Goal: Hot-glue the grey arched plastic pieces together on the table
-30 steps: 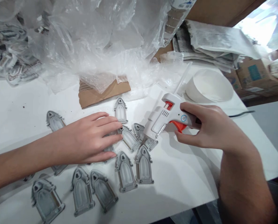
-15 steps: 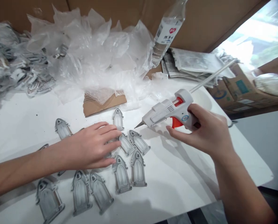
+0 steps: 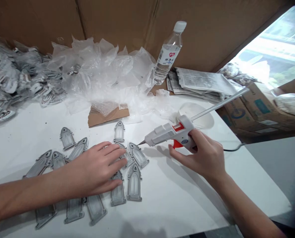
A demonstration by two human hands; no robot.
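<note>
The right hand [image 3: 208,157] holds a hot-glue gun [image 3: 159,134] beside gray arched-window pieces [image 3: 134,183]

Nearest the viewer, three pieces lie side by side on the white tabletop [image 3: 192,205], their upper ends covered by the left forearm [image 3: 38,191]; two more lie just to their right. The left hand [image 3: 100,167] is palm down over the middle of the group, its fingers slightly apart and pointing right. The fingertips cover part of one piece — whether they press on it cannot be told. The right hand's fingers are wrapped around the gun's grip, one digit just beside the orange trigger [image 3: 177,144]. The gun points left: its metal nozzle [image 3: 142,142] ends at the upper end of a tilted piece [image 3: 139,155], just beyond the left fingertips; contact is unclear. From the rear extends a translucent glue stick [image 3: 219,105]. Farther back, another piece lies near a torn cardboard sheet [image 3: 107,117], and a white round dish [image 3: 208,121] sits behind the gun. Along the brown cardboard wall [image 3: 122,21] are bagged gray parts [image 3: 8,77], heaped clear plastic bags [image 3: 112,74], a capped water bottle [image 3: 166,58] and stacked newspapers [image 3: 204,82], with cartons [image 3: 251,105] at right.
</note>
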